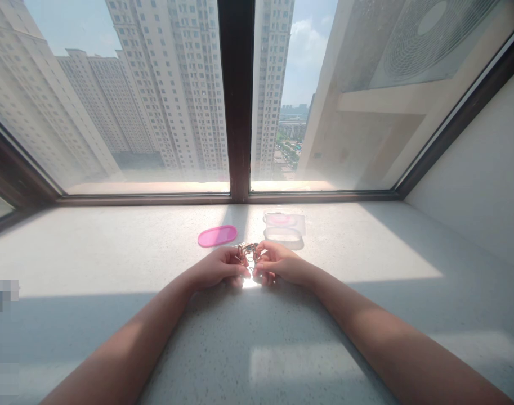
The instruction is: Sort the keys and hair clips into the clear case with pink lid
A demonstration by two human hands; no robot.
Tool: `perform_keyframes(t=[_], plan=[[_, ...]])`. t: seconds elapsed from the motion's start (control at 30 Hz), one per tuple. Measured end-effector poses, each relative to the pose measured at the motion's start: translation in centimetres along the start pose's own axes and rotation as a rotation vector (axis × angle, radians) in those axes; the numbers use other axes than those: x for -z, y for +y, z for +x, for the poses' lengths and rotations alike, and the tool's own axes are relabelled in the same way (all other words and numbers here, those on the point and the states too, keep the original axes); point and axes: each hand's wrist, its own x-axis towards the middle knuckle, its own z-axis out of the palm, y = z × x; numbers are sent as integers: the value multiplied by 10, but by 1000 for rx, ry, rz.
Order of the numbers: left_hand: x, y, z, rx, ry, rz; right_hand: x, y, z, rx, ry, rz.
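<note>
My left hand (220,266) and my right hand (281,262) meet over the sunlit sill, fingers curled and thumbs bent in. Between them they grip a small bunch of shiny metal rings and clasps (251,248), coppery and silver in colour. Glare and the fingers hide how its pieces join, so I cannot tell its exact kind. Just beyond my left hand lies a flat pink oval lid (217,236). Past my right hand sits a clear plastic box (288,224) with a faint pink patch.
The speckled pale sill (113,247) runs up to a dark window frame (238,112) with a thick centre post. A white wall (476,163) bounds the right side. Strong sunlight and shadow bands cross the sill. Outside the glass stand tall buildings.
</note>
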Motion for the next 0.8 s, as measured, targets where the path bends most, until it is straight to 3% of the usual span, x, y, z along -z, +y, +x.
perform_keyframes(t=[0.8], plan=[[1,-2,1,-12,-2,-6,-1,-4,-1,-2,12,-16]])
